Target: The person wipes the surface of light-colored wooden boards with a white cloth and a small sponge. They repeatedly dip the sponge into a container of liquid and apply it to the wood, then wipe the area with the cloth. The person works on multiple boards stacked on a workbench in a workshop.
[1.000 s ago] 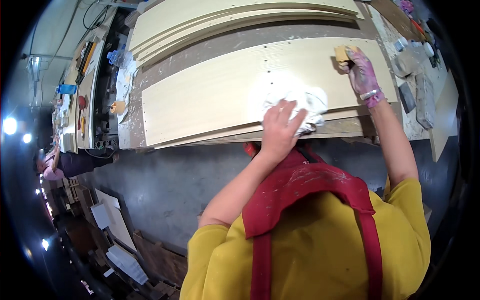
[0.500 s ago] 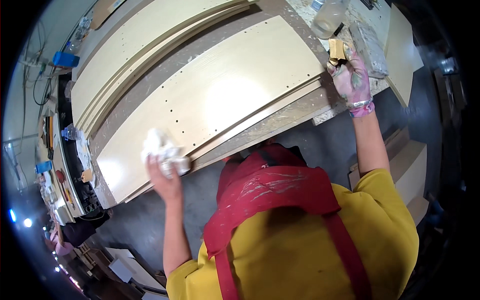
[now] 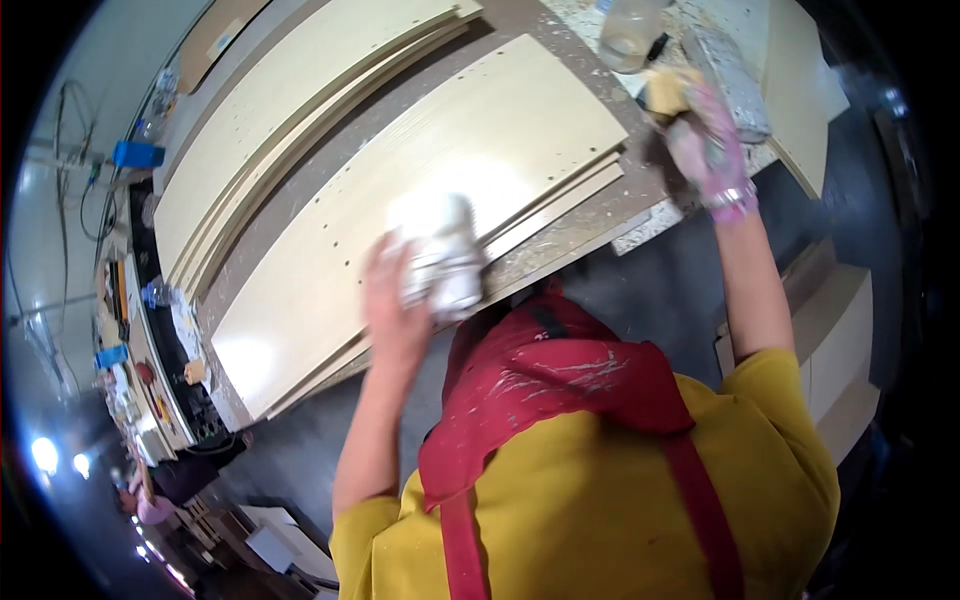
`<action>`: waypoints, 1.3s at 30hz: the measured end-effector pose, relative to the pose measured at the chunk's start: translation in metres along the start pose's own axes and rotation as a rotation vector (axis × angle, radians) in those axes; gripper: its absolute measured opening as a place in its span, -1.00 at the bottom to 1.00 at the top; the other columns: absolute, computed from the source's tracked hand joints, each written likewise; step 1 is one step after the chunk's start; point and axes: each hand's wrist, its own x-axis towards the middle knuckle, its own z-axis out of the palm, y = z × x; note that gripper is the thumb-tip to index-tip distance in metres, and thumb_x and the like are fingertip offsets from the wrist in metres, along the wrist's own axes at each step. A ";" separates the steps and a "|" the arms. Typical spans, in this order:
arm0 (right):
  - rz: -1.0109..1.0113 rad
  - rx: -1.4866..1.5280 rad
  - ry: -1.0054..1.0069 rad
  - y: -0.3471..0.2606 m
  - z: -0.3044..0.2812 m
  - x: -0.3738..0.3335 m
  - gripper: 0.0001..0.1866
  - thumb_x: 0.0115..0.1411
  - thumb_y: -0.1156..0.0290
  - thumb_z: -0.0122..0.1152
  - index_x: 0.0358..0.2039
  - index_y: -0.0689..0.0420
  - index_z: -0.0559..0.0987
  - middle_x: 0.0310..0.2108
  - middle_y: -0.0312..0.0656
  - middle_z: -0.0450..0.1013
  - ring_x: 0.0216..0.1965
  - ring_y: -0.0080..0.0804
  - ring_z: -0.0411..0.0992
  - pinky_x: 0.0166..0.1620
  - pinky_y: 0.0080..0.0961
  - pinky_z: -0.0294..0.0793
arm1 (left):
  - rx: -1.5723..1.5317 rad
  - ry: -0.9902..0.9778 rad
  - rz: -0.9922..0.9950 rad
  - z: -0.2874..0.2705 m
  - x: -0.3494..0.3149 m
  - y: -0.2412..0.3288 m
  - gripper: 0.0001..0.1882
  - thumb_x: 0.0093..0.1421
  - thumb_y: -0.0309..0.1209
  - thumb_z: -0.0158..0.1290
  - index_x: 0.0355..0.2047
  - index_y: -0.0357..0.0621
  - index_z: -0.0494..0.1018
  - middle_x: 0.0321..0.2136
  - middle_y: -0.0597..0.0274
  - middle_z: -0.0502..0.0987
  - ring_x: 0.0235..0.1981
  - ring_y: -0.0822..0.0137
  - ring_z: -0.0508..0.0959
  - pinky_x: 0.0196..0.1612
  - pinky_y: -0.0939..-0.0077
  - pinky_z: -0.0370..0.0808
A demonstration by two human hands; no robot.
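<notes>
A bunched white cloth (image 3: 442, 255) is in my bare left hand (image 3: 393, 300), over the front edge of a pale curved wooden panel (image 3: 480, 130). Small dark holes dot the panel, which lies on top of at least one more board. My right hand (image 3: 712, 155), in a stained pink glove, grips a yellowish sponge-like block (image 3: 668, 92) beyond the panel's right end. Motion blurs both hands somewhat. Close to the right hand are a plastic-wrapped grey block (image 3: 728, 85) and a cloudy clear plastic bottle (image 3: 632, 40).
Behind the panel sits a stack of similar curved boards (image 3: 290, 110) on the paint-spotted workbench (image 3: 560, 235). More boards (image 3: 840, 340) stand at the lower right. On the left is a side bench (image 3: 150, 370) with tools. A person (image 3: 155, 505) is far off at lower left.
My left hand has carried the cloth rightward along the panel's front edge. The right hand still grips the yellowish block, its glove now more blurred. The whole view has shifted slightly.
</notes>
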 end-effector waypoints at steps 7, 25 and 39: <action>0.229 -0.477 -0.196 0.066 0.040 0.085 -0.62 0.19 0.35 0.19 -0.02 0.24 0.43 -0.16 -0.19 0.46 -0.05 -0.48 0.42 0.01 -0.48 0.45 | 0.136 0.105 -0.263 -0.049 -0.081 -0.084 -0.48 0.19 -0.40 -0.10 0.15 -0.34 0.20 0.19 -0.19 0.22 0.23 -0.12 0.20 0.27 0.14 0.09; -0.051 0.287 -0.176 -0.007 -0.027 0.026 -0.68 0.25 0.25 0.05 -0.04 0.10 0.45 -0.09 -0.13 0.42 -0.15 -0.32 0.37 -0.14 -0.30 0.38 | -0.100 -0.386 0.873 0.135 0.179 0.113 -0.46 -0.02 -0.28 0.19 0.02 0.04 0.37 0.16 -0.07 0.25 0.15 -0.11 0.31 0.14 0.11 0.31; -0.122 0.375 0.052 -0.020 -0.089 -0.087 -0.59 0.35 0.25 -0.20 0.09 0.21 0.34 -0.05 -0.10 0.40 -0.13 -0.26 0.39 -0.08 -0.22 0.38 | -0.817 -0.321 -0.068 0.109 0.274 0.095 -0.65 0.15 -0.26 0.13 -0.18 -0.29 0.47 -0.37 0.12 0.59 -0.39 0.40 0.56 -0.29 0.48 0.48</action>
